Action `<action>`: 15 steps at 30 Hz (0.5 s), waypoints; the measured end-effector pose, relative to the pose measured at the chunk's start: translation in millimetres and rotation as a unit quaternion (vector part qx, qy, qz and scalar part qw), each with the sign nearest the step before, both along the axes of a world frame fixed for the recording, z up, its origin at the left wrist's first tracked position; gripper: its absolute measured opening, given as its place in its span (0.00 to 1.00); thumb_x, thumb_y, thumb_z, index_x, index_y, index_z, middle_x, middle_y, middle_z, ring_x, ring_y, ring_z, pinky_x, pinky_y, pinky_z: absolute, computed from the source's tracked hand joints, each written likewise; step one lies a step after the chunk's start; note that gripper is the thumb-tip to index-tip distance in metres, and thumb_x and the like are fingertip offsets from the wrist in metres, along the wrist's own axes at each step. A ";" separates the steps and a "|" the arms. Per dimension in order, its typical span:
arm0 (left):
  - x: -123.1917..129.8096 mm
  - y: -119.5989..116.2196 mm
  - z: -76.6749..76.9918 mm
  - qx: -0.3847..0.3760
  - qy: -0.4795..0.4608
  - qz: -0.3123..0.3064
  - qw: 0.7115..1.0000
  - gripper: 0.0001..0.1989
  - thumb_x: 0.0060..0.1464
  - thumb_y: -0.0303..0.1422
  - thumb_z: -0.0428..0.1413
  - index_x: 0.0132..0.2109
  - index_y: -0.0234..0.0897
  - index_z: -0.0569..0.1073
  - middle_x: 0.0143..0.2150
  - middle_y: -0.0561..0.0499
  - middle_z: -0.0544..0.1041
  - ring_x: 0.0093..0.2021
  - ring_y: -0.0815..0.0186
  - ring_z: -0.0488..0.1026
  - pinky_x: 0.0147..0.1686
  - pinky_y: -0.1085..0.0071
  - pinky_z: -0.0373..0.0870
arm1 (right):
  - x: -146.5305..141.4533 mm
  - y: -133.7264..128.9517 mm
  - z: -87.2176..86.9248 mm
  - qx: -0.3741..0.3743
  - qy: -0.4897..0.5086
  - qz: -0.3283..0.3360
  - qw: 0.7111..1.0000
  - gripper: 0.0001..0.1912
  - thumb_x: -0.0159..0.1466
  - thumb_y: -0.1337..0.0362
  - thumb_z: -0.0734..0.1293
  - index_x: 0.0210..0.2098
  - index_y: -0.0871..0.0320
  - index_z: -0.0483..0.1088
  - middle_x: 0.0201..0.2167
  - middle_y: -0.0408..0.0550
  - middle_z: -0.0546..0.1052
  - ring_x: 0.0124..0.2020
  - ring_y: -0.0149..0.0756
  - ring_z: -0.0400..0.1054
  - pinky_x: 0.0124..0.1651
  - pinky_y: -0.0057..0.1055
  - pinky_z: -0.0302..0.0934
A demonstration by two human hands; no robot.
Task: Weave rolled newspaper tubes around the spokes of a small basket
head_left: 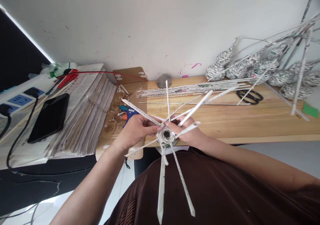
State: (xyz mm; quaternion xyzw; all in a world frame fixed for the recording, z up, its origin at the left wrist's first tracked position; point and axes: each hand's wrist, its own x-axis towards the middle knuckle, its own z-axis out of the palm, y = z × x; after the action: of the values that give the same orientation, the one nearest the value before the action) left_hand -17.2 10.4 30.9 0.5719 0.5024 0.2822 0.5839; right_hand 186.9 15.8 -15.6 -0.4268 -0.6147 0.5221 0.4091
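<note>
A small woven ring of rolled newspaper (166, 134) is held in front of my body at the table's front edge, with several white paper strips sticking out all around it. My left hand (140, 128) pinches the ring's upper left side, thumb and fingers pressed at the base of a strip. On the upper right side, my right hand (186, 128) grips the ring and the bases of the strips there, its thumb near the left thumb. Part of the fingers of both hands is hidden behind the weave.
Newspaper rods (190, 89), black scissors (250, 97) and a blue glue gun (130, 112) lie on the wooden table (220, 121). Woven paper pieces (237, 68) stand at the back right. At left, a phone (50, 116) and a power strip (21, 100) rest on stacked newspapers (85, 118).
</note>
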 end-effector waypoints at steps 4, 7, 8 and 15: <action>5.5 4.2 12.8 0.120 0.145 -0.025 0.982 0.12 0.48 0.32 0.65 0.42 0.35 0.82 0.34 0.50 0.83 0.34 0.64 0.78 0.36 0.70 0.73 | -2.3 1.2 2.8 -0.002 -0.005 0.008 1.000 0.09 0.61 0.58 0.70 0.29 0.58 0.75 0.25 0.44 0.76 0.26 0.33 0.70 0.28 0.29 0.62; 10.1 4.6 15.6 0.188 0.194 -0.041 0.962 0.09 0.49 0.29 0.63 0.40 0.36 0.80 0.30 0.53 0.81 0.29 0.69 0.74 0.31 0.74 0.69 | -3.1 1.4 1.7 0.010 -0.008 -0.004 1.000 0.08 0.59 0.59 0.72 0.31 0.58 0.76 0.27 0.44 0.78 0.28 0.33 0.71 0.29 0.28 0.62; 11.2 4.4 15.5 0.200 0.195 -0.046 0.959 0.09 0.49 0.28 0.62 0.40 0.36 0.80 0.29 0.54 0.80 0.28 0.70 0.73 0.30 0.75 0.68 | -3.0 1.4 0.5 0.010 -0.013 -0.004 1.000 0.08 0.58 0.60 0.72 0.30 0.58 0.76 0.26 0.44 0.77 0.27 0.33 0.70 0.29 0.28 0.62; 6.6 6.3 10.8 0.177 0.187 -0.039 0.965 0.09 0.51 0.32 0.62 0.41 0.37 0.79 0.32 0.52 0.82 0.32 0.64 0.78 0.32 0.72 0.71 | -3.5 -0.4 -6.3 -0.018 -0.031 -0.002 0.999 0.09 0.56 0.60 0.74 0.27 0.58 0.73 0.20 0.41 0.73 0.22 0.29 0.64 0.24 0.27 0.56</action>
State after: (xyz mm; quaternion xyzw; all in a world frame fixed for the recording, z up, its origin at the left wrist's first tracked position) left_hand -10.6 16.7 41.6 0.7280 0.5222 0.2311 0.3795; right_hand 183.5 15.4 -21.9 -0.4516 -0.6166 0.5189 0.3829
